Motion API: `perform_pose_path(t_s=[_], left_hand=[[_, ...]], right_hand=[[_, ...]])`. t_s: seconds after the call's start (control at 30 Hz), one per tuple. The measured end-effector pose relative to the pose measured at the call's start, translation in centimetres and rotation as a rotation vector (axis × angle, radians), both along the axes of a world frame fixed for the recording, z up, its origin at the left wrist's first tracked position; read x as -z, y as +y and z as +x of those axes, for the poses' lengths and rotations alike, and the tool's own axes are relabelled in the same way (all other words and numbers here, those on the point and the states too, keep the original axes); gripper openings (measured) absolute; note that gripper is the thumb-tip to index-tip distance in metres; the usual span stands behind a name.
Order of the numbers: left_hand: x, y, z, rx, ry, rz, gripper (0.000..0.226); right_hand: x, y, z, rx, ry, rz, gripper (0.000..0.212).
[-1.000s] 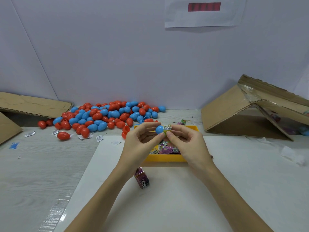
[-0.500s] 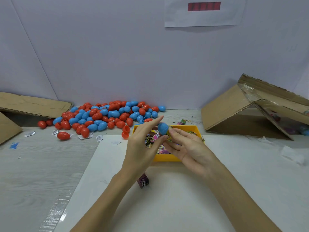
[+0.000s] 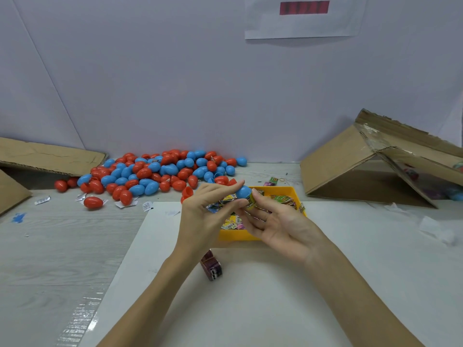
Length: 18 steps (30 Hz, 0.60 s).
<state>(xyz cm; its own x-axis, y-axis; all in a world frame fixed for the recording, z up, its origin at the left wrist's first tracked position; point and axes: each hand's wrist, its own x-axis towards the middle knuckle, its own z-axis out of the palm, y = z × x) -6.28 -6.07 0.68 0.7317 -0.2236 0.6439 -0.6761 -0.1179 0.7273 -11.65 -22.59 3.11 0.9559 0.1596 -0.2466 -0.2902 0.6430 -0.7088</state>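
My left hand pinches a blue egg half between fingertips and thumb, above the yellow tray. My right hand lies palm up beside it. Its thumb and forefinger pinch a small green-yellow packet against the open end of the egg half. The tray holds several colourful packets, partly hidden by my hands.
A pile of red and blue plastic eggs lies at the back left. A small purple box stands on the white sheet under my left wrist. Tipped cardboard boxes sit at the right and left. Paper scraps lie scattered.
My hands drew slightly apart and my right hand turned palm up. The blue egg half moved a little right, and the packet now sits at its open end.
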Motion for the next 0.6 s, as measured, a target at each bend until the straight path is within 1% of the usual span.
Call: perform_pose_path(t_s=[0.13,0.23,0.3,0.47,0.53,0.6], left_hand=[[-0.33,0.44,0.00,0.023,0.039,-0.011,0.039],[-0.34,0.29,-0.12,0.053,0.072,0.027,0.034],[-0.28,-0.09,-0.28,0.088,0.060,0.048,0.031],[-0.26,-0.21,-0.29,0.103,0.052,0.001,0.023],[-0.27,-0.12,-0.21,0.106,0.055,0.000,0.025],[-0.27,-0.16,-0.22,0.112,0.057,0.005,0.033]], right_hand=[[-0.08,0.24,-0.16,-0.008,0.016,0.012,0.043],[-0.19,0.38,-0.16,-0.004,0.025,0.034,0.035],[-0.20,0.44,-0.18,-0.014,0.016,0.058,0.030],[-0.11,0.70,-0.21,-0.063,0.018,0.133,0.030],[-0.04,0.81,-0.12,-0.063,0.042,0.158,0.033],[0.06,0.86,-0.06,-0.061,0.059,0.184,0.035]])
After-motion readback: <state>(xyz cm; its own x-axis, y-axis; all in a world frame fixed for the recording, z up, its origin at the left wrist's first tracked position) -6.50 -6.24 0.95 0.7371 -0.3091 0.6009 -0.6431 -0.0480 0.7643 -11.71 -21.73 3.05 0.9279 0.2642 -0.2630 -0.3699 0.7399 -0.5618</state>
